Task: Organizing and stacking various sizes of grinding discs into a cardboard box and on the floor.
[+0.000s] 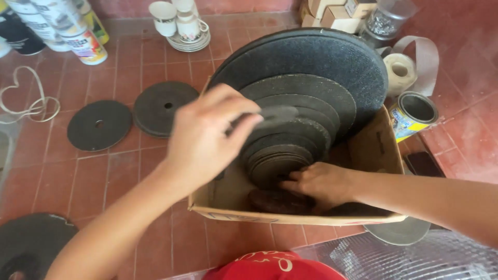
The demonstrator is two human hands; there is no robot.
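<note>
A cardboard box (pixel 376 148) on a red tiled floor holds a leaning row of dark abrasive discs (pixel 311 72), from very large at the back to small in front. My left hand (pixel 207 140) hovers over the box and pinches a small dark disc (pixel 277 115) by its edge. My right hand (pixel 321 184) reaches into the box from the right, fingers curled on the smallest discs (pixel 272 166) at the front of the row. A reddish-brown disc (pixel 277 201) lies flat in the box under that hand.
Two stacks of dark discs (pixel 99 124) (pixel 165 108) lie on the tiles left of the box. Another large disc (pixel 31 243) is at bottom left. Spray cans (pixel 78 31), stacked cups on saucers (pixel 184 23), a tape roll (pixel 402 70) and an open tin (pixel 412 114) stand around.
</note>
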